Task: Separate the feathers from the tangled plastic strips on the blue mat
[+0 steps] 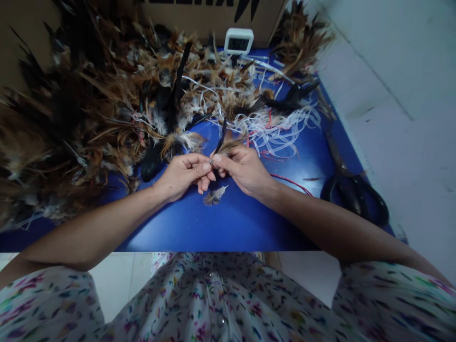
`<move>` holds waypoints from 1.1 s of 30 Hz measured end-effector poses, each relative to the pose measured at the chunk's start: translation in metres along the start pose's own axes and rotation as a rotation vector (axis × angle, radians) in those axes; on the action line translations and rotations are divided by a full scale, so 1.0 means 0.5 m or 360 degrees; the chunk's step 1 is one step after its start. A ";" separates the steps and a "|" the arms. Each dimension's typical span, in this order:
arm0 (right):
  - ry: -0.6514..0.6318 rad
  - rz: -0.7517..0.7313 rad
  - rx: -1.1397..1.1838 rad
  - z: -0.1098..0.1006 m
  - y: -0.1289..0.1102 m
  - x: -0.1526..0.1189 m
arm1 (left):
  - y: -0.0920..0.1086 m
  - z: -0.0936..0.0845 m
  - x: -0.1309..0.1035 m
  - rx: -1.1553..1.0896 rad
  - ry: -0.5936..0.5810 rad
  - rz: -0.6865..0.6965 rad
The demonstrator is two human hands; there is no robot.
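Okay, so from my end of the head cam I've got both hands meeting around the middle of the blue table (213, 228), thumbs almost tip to tip. My right hand (242, 166) has thumb and fingers clamped on a small feather bunch (230, 144). The brown part fans out just past the fingers on the far side, and one slim black feather (223, 135) sticks up from between the two hands. My left hand (188, 172) comes in from the left with thumb and forefinger pinched together on the bunch's near-left end, where a tiny grey bit shows between the thumbs. Can't make out what that bit is, and the fingers hide the rest of the stems.

Just on the near side of the hands, there's a loose feather (214, 195) lying on the table, touched by neither. Big messy feather pile (121, 109) over on the left and far side. Far right of the hands is a tangle of white ribbon (281, 128), with a red cord (292, 184) close by the right wrist. Black-handled scissors (356, 197) sit by the right edge, and a little white clock (238, 42) stands at the far side by a cardboard box (203, 21).
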State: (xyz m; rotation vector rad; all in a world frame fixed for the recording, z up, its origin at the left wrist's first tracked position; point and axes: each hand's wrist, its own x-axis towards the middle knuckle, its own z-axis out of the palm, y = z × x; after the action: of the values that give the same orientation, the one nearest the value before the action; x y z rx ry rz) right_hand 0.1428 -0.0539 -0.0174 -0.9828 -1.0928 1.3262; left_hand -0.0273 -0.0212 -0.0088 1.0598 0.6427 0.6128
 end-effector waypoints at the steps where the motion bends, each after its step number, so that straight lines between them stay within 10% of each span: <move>1: -0.0003 0.0012 0.0009 0.001 0.000 0.000 | 0.000 0.000 0.000 0.0000 0.0007 0.0007; 33: -0.0035 -0.0150 -0.0193 -0.003 -0.011 -0.005 | -0.003 -0.005 -0.002 0.0021 -0.0059 -0.0019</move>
State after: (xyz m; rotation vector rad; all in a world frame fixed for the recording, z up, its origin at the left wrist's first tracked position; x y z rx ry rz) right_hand 0.1457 -0.0563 -0.0123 -0.9951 -1.2335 1.2085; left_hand -0.0294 -0.0209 -0.0108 1.0762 0.6214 0.5780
